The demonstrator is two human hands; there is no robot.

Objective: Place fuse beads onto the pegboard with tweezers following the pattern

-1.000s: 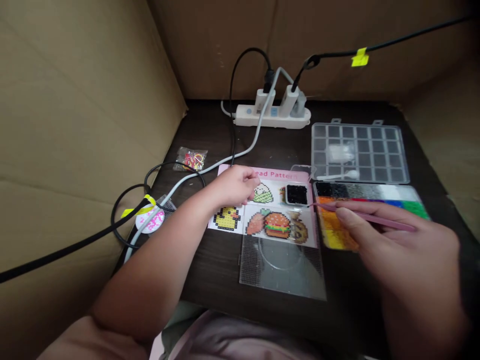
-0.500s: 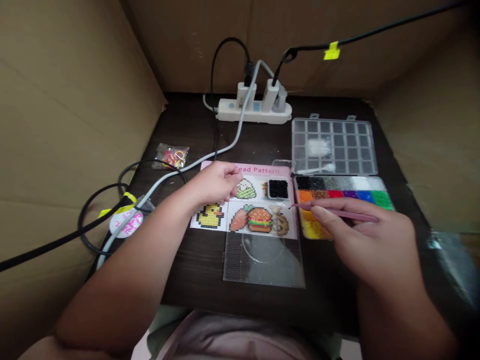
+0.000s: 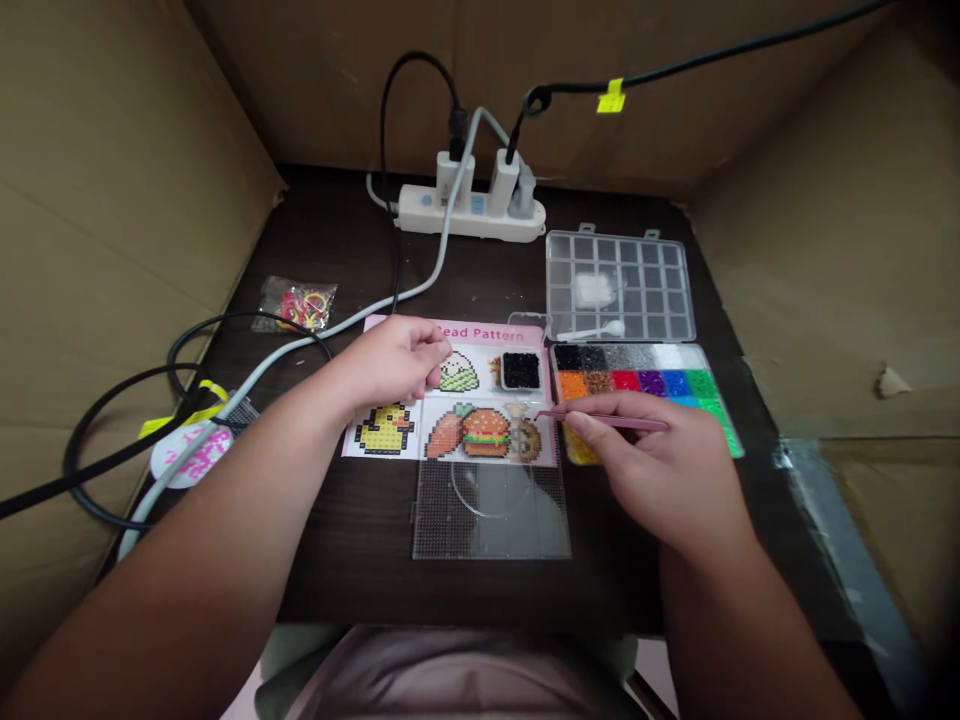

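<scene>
My right hand (image 3: 660, 465) grips pink tweezers (image 3: 619, 420), their tips pointing left over the right edge of the pattern sheet (image 3: 380, 448). Whether a bead sits in the tips is too small to tell. Over the sheet's upper left, my left hand (image 3: 401, 362) is closed with curled fingers; what they hold, if anything, is hidden. A clear pegboard (image 3: 491, 535) overlaps the sheet's lower part, above the printed carrot, burger (image 3: 485, 433) and money bag. On the sheet's upper right stands a small tray of black beads (image 3: 520, 371), just beyond the tweezer tips.
Right of the sheet lies a compartment box of coloured beads (image 3: 611, 382), its clear lid (image 3: 621, 285) folded back with a white scoop (image 3: 600, 330). A power strip (image 3: 471, 215), cables (image 3: 427, 290) and a bagged bundle (image 3: 296, 305) lie behind and left. Cardboard walls (image 3: 112, 200) surround the table.
The camera view has shifted, so the whole scene sits further left. The tweezer tips have moved slightly inward over the sheet. My left hand keeps its closed pose over the sheet.
</scene>
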